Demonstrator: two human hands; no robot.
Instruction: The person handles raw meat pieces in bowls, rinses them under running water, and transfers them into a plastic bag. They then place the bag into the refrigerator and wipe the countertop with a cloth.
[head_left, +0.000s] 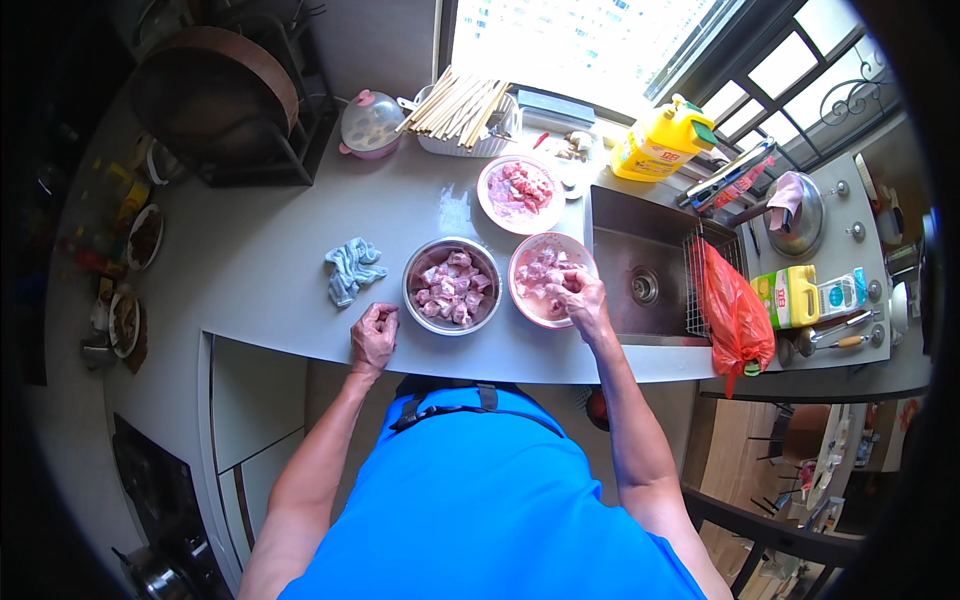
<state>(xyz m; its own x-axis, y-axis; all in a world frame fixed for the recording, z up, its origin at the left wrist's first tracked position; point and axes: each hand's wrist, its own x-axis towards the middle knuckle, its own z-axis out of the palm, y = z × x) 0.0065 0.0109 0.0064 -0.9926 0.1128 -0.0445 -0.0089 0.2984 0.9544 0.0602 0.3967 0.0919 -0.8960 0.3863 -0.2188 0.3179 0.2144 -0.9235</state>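
Observation:
My right hand (581, 296) reaches over a red-rimmed white bowl (516, 301), thumb and fingers bent together at the raw meat pieces (536, 271) inside. Cloudy pinkish liquid surrounds that meat. Whether a piece is pinched in the fingertips cannot be made out. Just left of this bowl stands a stainless steel bowl (411, 311) holding chunks of raw meat (453, 289). My left hand (375, 335) rests at the counter's front edge, fingers curled in and nothing visible in them. Behind the bowls, a red-rimmed plate (489, 213) carries minced or finely cut raw meat (527, 187).
A crumpled blue cloth (352, 270) lies left of the steel bowl. To the right is a sink (619, 300) with a wire basket (696, 289) and a red plastic bag (731, 315). Chopsticks (457, 109), an egg steamer (371, 124) and a yellow jug (656, 142) line the back.

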